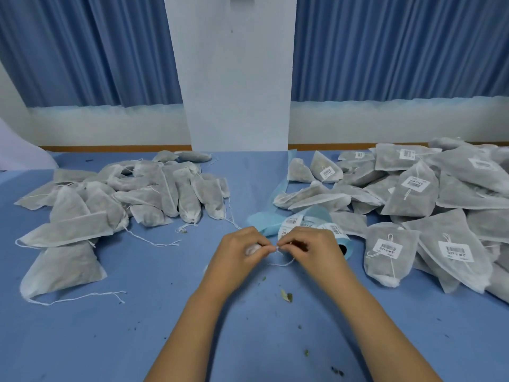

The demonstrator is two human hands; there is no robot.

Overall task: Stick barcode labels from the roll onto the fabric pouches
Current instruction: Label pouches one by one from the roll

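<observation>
Because the pouches are thin non-woven fabric with a loose dry filling, I judge them light, soft and easy to crumple. Each one is better taken by a flat side or by the gathered neck than pulled by its cord, which looks weak. The labels should also be light and bendable, sticky on the back, so a label is best lifted from the liner by one corner. The label roll [303, 224] lies on its side near the middle of the surface [137, 326], just behind the right hand [311, 249] and partly hidden by it. A strip of pale blue liner [264, 219] runs from it toward the far edge. The left hand [239, 249] and the right hand are together in front of the roll, their fingertips touching. Both pinch a thin white string [283, 262], which hangs in a small loop under them. A small white tuft [251, 250] shows under the curled fingers of the left hand, and I cannot tell what it is. The unlabelled pouches [124, 199] lie in a heap toward the left edge, well apart from the hands. The labelled pouches [413, 188] are piled toward the right edge, the nearest ones just beside the roll. No label is in the hands, so I judge that none is being stuck at this moment.
</observation>
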